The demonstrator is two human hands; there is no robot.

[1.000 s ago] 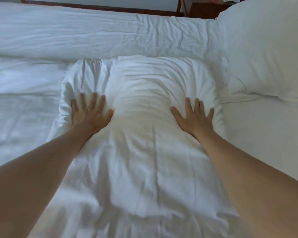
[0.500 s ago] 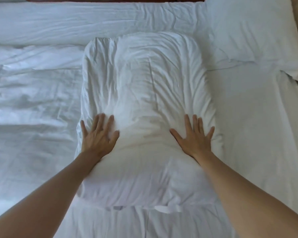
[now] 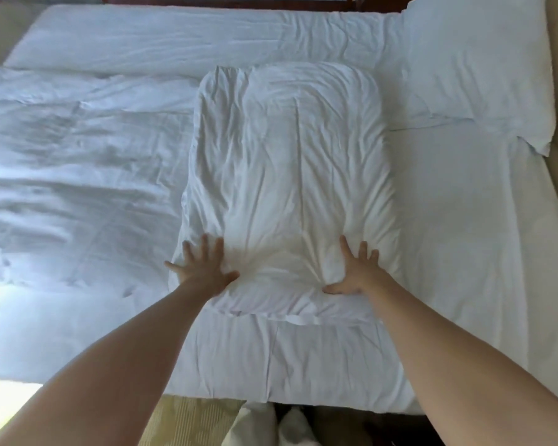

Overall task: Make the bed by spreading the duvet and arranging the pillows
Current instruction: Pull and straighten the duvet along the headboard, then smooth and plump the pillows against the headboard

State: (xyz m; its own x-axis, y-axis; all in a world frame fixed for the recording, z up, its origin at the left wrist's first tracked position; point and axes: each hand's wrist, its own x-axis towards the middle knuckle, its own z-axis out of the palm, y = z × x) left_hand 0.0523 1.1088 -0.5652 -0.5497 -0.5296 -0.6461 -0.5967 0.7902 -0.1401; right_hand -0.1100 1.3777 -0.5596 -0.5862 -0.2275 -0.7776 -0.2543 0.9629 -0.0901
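Since a moment ago your hands have slid back to the near end of the pillow (image 3: 290, 188), and more of the bed shows. Your left hand (image 3: 203, 268) and right hand (image 3: 356, 272) each press flat on it, fingers spread, gripping nothing. Count two pillows: the second pillow (image 3: 477, 59) lies beyond your right hand. One duvet (image 3: 78, 188) spreads left of your left hand.

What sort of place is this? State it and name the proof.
Most likely a bedroom: a wide bed under a rumpled white duvet, two plump white pillows, and a dark wooden frame along its far edge.
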